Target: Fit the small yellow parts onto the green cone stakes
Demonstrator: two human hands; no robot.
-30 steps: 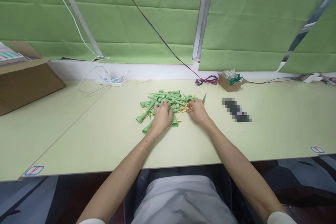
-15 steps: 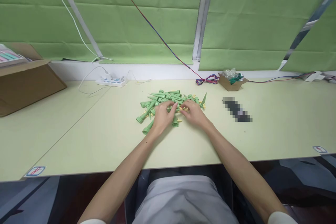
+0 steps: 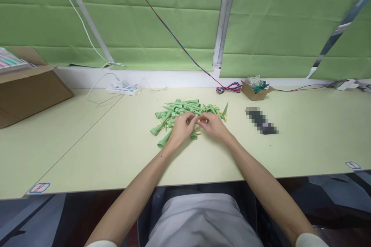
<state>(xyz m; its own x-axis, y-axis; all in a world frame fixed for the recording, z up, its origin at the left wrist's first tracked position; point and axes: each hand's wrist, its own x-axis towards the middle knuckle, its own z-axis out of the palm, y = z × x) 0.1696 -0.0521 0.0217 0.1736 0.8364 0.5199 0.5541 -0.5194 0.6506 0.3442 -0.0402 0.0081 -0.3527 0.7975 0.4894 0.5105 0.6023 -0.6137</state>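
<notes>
Left hand [image 3: 182,127] and right hand [image 3: 213,125] curled over the pile [image 3: 189,108], grip too hidden to tell; brushing it could scatter it.

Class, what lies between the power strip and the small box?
A thin white cable lies beside the power strip, and coiled wires beside the small box, in the head view.

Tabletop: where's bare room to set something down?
Left, between the brown carton and the green pieces, nearer than the power strip. Right, beyond the dark blurred item. Crowded: the middle, where the left hand and right hand sit close together among green and yellow pieces.
</notes>
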